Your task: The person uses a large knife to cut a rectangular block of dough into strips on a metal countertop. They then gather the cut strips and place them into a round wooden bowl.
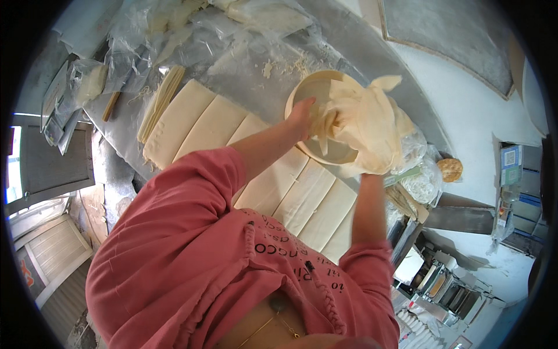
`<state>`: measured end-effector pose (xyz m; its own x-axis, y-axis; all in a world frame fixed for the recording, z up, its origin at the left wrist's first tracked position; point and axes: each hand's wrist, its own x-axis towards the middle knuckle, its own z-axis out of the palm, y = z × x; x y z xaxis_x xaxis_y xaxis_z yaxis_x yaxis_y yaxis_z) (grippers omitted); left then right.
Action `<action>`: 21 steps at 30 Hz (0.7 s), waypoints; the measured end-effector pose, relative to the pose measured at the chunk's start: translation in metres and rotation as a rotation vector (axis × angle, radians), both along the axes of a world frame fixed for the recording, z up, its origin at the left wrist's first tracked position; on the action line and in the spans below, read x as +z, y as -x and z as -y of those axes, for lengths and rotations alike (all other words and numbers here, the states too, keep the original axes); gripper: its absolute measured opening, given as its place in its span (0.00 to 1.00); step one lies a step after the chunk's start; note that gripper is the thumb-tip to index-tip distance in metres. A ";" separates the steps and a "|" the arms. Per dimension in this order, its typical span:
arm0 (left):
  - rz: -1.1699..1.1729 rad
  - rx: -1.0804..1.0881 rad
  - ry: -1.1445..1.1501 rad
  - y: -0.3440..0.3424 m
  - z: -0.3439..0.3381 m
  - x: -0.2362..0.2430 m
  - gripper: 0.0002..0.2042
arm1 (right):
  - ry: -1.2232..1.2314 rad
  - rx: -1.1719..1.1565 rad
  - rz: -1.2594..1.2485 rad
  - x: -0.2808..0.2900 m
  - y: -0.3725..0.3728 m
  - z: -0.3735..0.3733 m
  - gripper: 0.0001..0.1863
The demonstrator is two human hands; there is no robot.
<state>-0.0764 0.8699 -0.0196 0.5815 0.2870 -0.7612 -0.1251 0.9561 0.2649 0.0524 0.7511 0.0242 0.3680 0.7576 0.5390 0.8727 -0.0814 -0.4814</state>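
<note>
Left hand (301, 119) stretched over round tub (324, 74), right hand (372, 177) mostly hidden under pale dough sheets (372, 122); both hands' grips unclear

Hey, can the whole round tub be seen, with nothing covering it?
No, bunched pale sheets cover the right side of the round tub.

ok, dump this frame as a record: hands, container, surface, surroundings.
left hand: over left rim of round container; grip unclear
right hand: at lower edge of pale sheets, mostly hidden
sheets: bunched, covering container's right side from view
surface: grey table, row of pale slabs
far left: clear plastic bags
right: round golden flat item; machine lower right
</note>
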 end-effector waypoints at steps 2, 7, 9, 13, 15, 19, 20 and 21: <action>0.018 -0.052 -0.083 -0.014 -0.003 -0.022 0.30 | 0.034 -0.083 0.201 -0.070 -0.012 0.011 0.19; 0.135 -0.016 -0.094 0.001 -0.005 0.007 0.28 | 0.470 -0.168 -0.151 0.022 0.005 -0.009 0.21; 0.167 -0.046 -0.074 -0.001 -0.001 0.012 0.28 | 0.055 -0.139 0.140 0.001 0.000 0.008 0.19; -0.131 -0.197 -0.151 -0.019 0.000 -0.005 0.29 | 0.783 -0.217 0.019 -0.022 -0.024 -0.002 0.17; 0.033 -0.142 -0.122 -0.003 0.000 0.007 0.29 | 0.511 -0.271 -0.057 0.056 -0.008 -0.012 0.13; -0.152 -0.090 -0.031 -0.012 0.004 0.006 0.29 | -0.369 -0.015 -0.315 0.006 -0.010 0.011 0.16; -0.222 -0.077 0.001 -0.019 0.006 0.008 0.28 | -0.377 0.036 -0.194 -0.035 -0.023 0.022 0.20; -0.133 -0.114 -0.052 -0.020 0.007 -0.003 0.32 | 0.187 -0.126 0.128 -0.056 -0.030 0.020 0.20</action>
